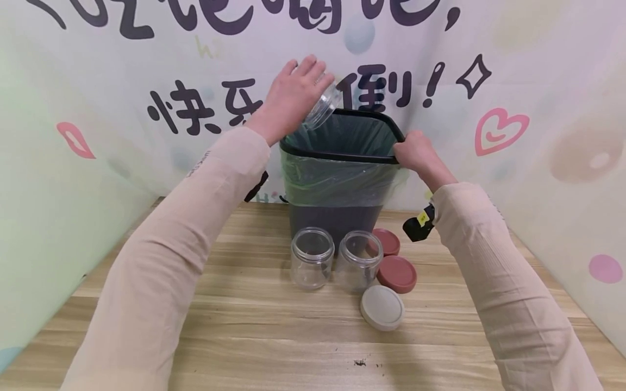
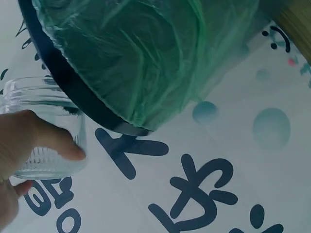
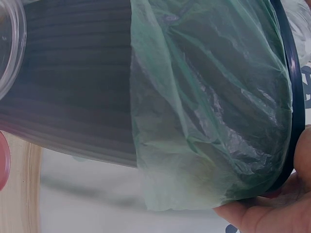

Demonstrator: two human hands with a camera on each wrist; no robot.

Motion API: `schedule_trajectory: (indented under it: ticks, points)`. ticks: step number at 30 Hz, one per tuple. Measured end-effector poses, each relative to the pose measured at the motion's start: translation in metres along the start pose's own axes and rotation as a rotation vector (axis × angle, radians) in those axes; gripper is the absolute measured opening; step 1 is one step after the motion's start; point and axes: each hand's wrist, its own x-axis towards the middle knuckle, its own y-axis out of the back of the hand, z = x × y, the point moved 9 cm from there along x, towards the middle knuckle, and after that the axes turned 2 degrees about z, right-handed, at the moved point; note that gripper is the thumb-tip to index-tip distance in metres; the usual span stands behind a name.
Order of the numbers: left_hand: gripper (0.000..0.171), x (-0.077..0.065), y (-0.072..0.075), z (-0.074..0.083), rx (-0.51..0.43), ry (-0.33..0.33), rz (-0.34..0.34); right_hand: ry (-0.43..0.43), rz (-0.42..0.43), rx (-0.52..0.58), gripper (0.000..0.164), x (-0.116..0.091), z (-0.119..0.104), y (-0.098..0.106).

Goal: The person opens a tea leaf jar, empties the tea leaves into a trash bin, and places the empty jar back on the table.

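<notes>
My left hand (image 1: 296, 95) grips a clear jar (image 1: 324, 108), tipped with its mouth over the left part of a dark trash can (image 1: 335, 220). In the left wrist view the thumb lies along the side of the jar (image 2: 48, 160), next to the black rim (image 2: 73, 90). A thin green bag (image 3: 194, 107) lines the can and folds down over its outside. At the rim's right corner, my right hand (image 1: 415, 151) holds the edge with curled fingers. What is inside the can is hidden.
Two clear jars without lids, a left one (image 1: 312, 260) and a right one (image 1: 359, 263), stand before the can. Beside them lie two red lids (image 1: 397, 274) and a white lid (image 1: 382, 308) on the wooden table (image 1: 244, 326). A printed cloth (image 1: 205, 163) hangs close behind.
</notes>
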Motion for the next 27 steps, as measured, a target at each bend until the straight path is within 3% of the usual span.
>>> schedule_trajectory:
  ticks: [5,10,23,27]
  points:
    - [0.072,-0.004,-0.006,-0.017,-0.265,0.190,-0.100,-0.015,-0.005,0.012,0.012,-0.001,0.002,0.000]
    - [0.083,-0.013,-0.018,-0.033,-0.543,0.391,-0.142,-0.031,-0.008,0.037,0.014,-0.001,0.003,-0.001]
    - [0.093,-0.045,-0.042,-0.062,-1.044,0.816,-0.011,-0.020,0.010,0.069,0.012,-0.001,0.003,-0.001]
    - [0.092,-0.054,-0.047,-0.065,-1.172,0.893,0.063,0.003,0.044,0.070,0.014,-0.002,0.004,0.000]
